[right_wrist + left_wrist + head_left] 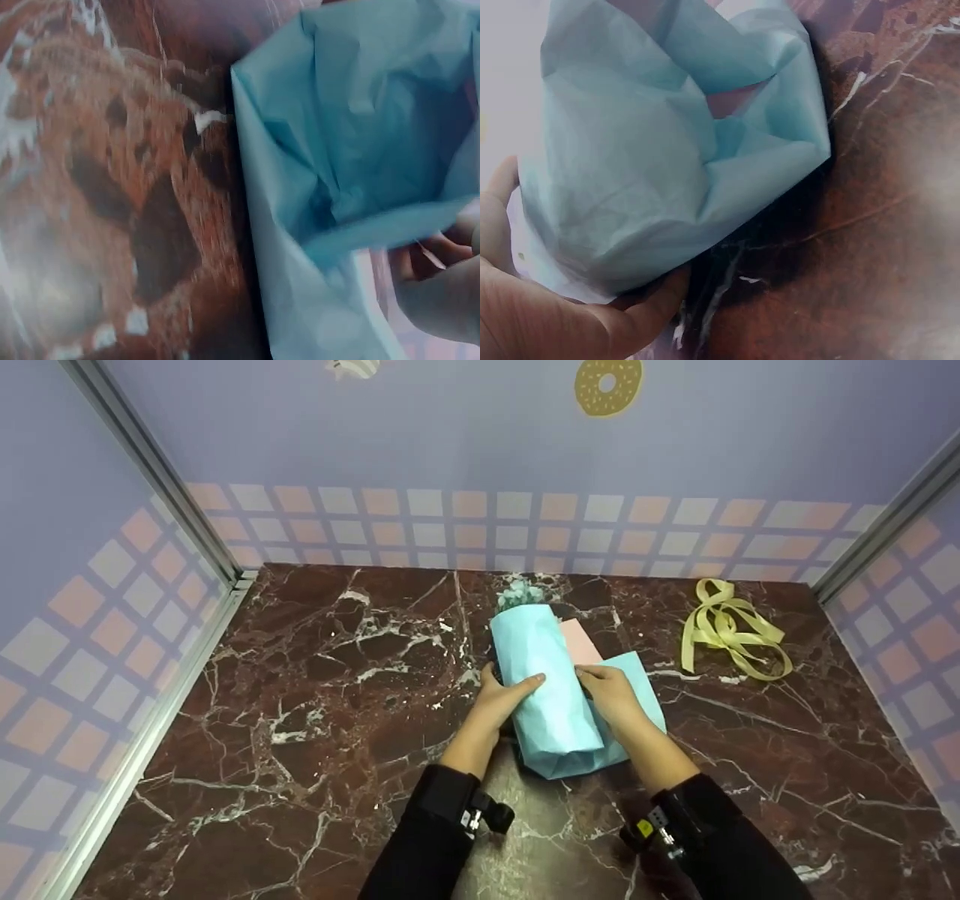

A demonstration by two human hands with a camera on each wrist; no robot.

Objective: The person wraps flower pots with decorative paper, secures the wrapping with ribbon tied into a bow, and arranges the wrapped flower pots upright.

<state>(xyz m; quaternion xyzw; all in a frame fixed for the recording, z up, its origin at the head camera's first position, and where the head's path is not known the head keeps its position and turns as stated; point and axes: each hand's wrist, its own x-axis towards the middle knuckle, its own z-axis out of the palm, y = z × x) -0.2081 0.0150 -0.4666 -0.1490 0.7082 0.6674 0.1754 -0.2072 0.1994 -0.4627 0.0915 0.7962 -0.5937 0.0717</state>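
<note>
A roll of light blue wrapping paper (544, 675) lies round a bunch of pale blue-green flowers (519, 594), whose tops show at its far end. My left hand (497, 701) grips the roll's left side, thumb across the top and fingers curled round the side. On the right, my right hand (616, 703) pinches the paper beside the roll with thumb and fingers. A loose blue flap extends under that hand, and a pink sheet (579, 642) shows just beyond it. Both wrist views show the paper's folded, gaping near end; the flower stems are hidden inside.
A loosely looped yellow ribbon (754, 638) lies at the back right of the dark red marble table (300, 810). Lilac panels with a checked border (510, 537) stand at the back and both sides.
</note>
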